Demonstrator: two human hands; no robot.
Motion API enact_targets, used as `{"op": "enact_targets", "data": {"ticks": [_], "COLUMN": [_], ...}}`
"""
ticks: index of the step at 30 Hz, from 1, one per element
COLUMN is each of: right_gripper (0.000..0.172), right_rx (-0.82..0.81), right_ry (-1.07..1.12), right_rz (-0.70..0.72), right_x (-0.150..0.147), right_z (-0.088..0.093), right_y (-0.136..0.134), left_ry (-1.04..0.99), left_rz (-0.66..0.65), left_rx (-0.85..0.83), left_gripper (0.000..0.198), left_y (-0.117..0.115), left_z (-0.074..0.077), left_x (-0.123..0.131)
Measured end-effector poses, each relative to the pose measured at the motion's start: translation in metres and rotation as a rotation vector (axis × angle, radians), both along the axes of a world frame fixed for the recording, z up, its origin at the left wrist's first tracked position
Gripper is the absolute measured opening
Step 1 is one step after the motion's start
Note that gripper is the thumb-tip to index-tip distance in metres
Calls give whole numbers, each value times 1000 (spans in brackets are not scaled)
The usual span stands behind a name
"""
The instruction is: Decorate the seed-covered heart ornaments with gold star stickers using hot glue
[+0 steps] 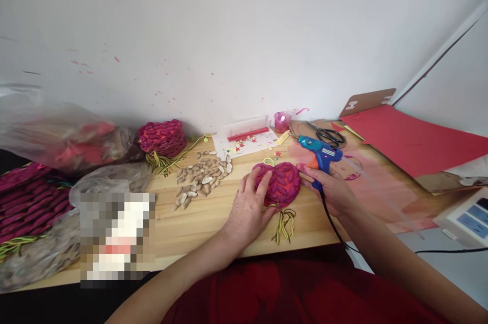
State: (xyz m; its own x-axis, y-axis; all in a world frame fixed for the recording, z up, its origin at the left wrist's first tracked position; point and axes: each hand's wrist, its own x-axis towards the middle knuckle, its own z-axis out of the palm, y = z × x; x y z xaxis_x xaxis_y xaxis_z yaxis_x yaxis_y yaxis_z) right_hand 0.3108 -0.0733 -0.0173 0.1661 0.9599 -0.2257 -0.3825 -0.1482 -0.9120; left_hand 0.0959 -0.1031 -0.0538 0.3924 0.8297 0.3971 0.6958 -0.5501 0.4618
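Note:
My left hand [249,202] is closed around the left side of a round magenta ornament [284,184], with fingers on its top and thumb low at its edge. Painted pieces like nut shells cover it over a red base. A yellow-green loop stands at its top, and a tassel [284,225] hangs from its bottom. My right hand [331,189] grips the handle of a blue hot glue gun [324,154], its nozzle pointing up and left, away from the ornament. The right fingertips are close to the ornament's right edge; whether they touch it I cannot tell.
Beige shells [206,174] lie spread left of my hands. A stack of magenta ornaments [162,136] and plastic bags [110,176] are further left. Paper with star sequins [247,141], a pink cup [282,122], scissors [330,136], red card [412,136] and a power strip [467,217] surround the work.

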Motion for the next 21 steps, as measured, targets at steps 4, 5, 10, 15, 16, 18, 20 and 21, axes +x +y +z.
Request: {"op": "enact_targets", "data": {"ticks": [4, 5, 10, 15, 16, 18, 20, 21], "right_gripper": [29, 30, 26, 29, 32, 34, 34, 34], "right_rx": [-28, -41, -75, -97, -103, -124, -143, -145], "right_ry": [-15, -16, -18, 5, 19, 54, 72, 69], "right_rz": [7, 14, 44, 56, 49, 33, 5, -12], "right_x": [1, 2, 6, 10, 10, 10, 11, 11], "right_z": [1, 1, -1, -5, -7, -12, -18, -21], "right_y": [4, 5, 6, 5, 4, 2, 0, -1], "left_ry": [-41, -58, -160, -86, -33, 74, 100, 109], "left_rz": [-33, -50, -121, 75, 169, 419, 536, 569], "left_rx": [-24, -37, -98, -111, -115, -146, -148, -155], "left_gripper": [90, 92, 80, 27, 23, 24, 30, 34], "left_y": [3, 4, 13, 58, 73, 106, 140, 156], "left_z": [0, 0, 9, 36, 43, 53, 59, 60], "left_x": [-5, -8, -29, -67, -76, -94, -108, -113]}}
